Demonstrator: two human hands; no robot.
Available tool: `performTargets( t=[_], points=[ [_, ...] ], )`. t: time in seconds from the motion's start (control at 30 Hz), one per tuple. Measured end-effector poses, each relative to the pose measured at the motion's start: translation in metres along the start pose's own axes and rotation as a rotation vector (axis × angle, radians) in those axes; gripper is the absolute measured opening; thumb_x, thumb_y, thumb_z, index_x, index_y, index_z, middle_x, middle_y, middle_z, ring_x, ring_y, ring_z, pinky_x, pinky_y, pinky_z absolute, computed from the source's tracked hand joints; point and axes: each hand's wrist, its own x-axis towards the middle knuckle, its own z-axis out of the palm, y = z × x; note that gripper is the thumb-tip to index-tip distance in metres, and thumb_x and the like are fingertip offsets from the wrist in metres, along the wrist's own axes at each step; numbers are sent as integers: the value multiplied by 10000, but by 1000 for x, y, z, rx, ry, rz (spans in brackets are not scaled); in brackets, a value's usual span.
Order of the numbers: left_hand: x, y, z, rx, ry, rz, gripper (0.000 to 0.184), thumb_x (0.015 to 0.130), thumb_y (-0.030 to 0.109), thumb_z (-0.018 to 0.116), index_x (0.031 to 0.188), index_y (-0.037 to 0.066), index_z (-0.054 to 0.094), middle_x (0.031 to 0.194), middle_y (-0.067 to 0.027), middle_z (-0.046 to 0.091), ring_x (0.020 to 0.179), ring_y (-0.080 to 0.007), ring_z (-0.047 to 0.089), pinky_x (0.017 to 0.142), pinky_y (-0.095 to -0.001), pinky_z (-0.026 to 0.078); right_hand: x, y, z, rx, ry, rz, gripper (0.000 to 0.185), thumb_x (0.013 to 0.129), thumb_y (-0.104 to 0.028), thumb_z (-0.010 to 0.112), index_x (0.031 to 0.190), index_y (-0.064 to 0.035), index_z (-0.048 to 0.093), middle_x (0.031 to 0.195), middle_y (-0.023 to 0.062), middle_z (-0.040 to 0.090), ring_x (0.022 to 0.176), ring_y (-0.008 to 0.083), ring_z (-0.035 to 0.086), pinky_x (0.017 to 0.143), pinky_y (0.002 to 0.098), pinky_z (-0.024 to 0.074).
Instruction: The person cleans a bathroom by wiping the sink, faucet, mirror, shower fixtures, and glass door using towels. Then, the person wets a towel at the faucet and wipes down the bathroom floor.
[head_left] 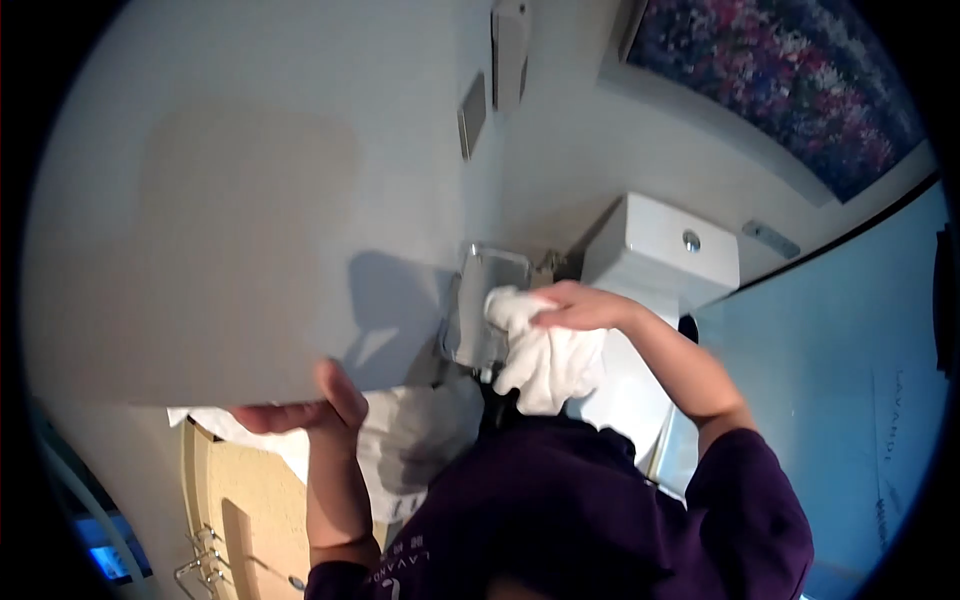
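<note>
Hands: two, right hand [582, 305] at 3 o'clock, left hand [338, 412] at 8. White cloth [548, 362]: one, 4 o'clock. Toilet tank [655, 232]: one, between 2 and 3; flush button [691, 241] on it: one. Painting [780, 90]: one, 2 o'clock. Square wall plate [472, 116]: one, 12 o'clock. Purple shirt [560, 480]: one, 6 o'clock; sleeves, two.

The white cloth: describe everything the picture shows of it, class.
The cloth is white, soft-looking fabric with no visible pattern. It is bunched and creased, its upper part in the right hand, loose folds spreading below. In this view it partly covers the toilet; whether they touch cannot be told.
</note>
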Motion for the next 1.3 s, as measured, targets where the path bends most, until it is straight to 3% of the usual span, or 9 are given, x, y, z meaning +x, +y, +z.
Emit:
performTargets(
  t=[0.13, 0.2, 0.33, 0.4, 0.6, 0.73, 0.87, 1.1, 1.3],
  points=[
    [2, 18, 17, 88, 134, 20, 528, 836, 216, 491, 1219, -52, 246, 1226, -212, 308, 1098, -252, 379, 938, -365, 287, 1, -81, -71, 96, 637, -172, 478, 772, -254, 528, 1191, -37, 452, 1054, 179, 543, 958, 278, 531, 854, 337, 397],
    [6, 32, 15, 164, 10, -46, 581, 849, 197, 442, 1264, -40, 112, 1280, -219, 211, 1156, -277, 299, 967, -394, 241, 28, -106, -104, -341, 899, -497, 513, 752, -233, 524, 1210, -26, 420, 1064, 183, 515, 905, 319, 547, 830, 343, 418],
    [-38, 34, -20, 363, -275, -351, 573, 856, 217, 361, 1323, 19, 93, 1319, -226, 164, 1211, -312, 223, 993, -407, 210, 100, -137, -110, -637, 1032, -239, 544, 736, -219, 511, 1210, 9, 375, 1042, 211, 490, 835, 372, 550, 748, 403, 453],
    [-20, 38, 14, 319, 47, 373, 485, 852, 285, 351, 1305, 147, 244, 1258, -207, 270, 1212, -311, 230, 983, -409, 230, 105, -128, -99, -704, 1024, -143, 530, 737, -216, 510, 1197, 5, 366, 1027, 209, 491, 807, 382, 549, 694, 450, 460],
    [-64, 16, -8, 352, -129, 459, 329, 813, 284, 404, 1141, 277, 388, 1137, -156, 367, 1211, -319, 210, 992, -467, 186, 35, -105, -52, -809, 403, -397, 469, 729, -166, 529, 1164, -28, 421, 1048, 192, 501, 884, 348, 539, 756, 422, 452],
    [-35, 36, -9, 370, -123, 398, 211, 784, 284, 442, 994, 284, 441, 1093, -122, 393, 1212, -293, 203, 1006, -478, 133, 27, -86, -113, -292, 902, -378, 404, 739, -170, 521, 1115, -21, 501, 1028, 205, 530, 933, 371, 516, 850, 407, 402],
    [-9, 44, -5, 394, -140, 323, 94, 754, 285, 480, 847, 291, 494, 1048, -87, 418, 1212, -267, 197, 1019, -488, 81, 19, -156, -214, -527, 1377, -424, 426, 755, -216, 485, 1135, -25, 498, 1041, 215, 542, 971, 358, 515, 846, 409, 406],
    [0, 33, -8, 571, -154, 395, 222, 772, 384, 380, 783, 197, 499, 957, -113, 466, 1110, -295, 319, 981, -507, 185, 117, -154, -250, -907, 1026, -79, 347, 752, -212, 466, 1051, -54, 547, 1001, 180, 544, 914, 355, 537, 800, 422, 430],
    [-1, 35, -11, 485, -214, 362, 248, 779, 407, 385, 808, 193, 507, 951, -76, 482, 1092, -303, 326, 957, -485, 223, 66, -94, -146, -450, 800, -467, 375, 749, -131, 463, 1109, -37, 515, 1112, 167, 506, 1001, 337, 500, 860, 384, 406]
  ],
)
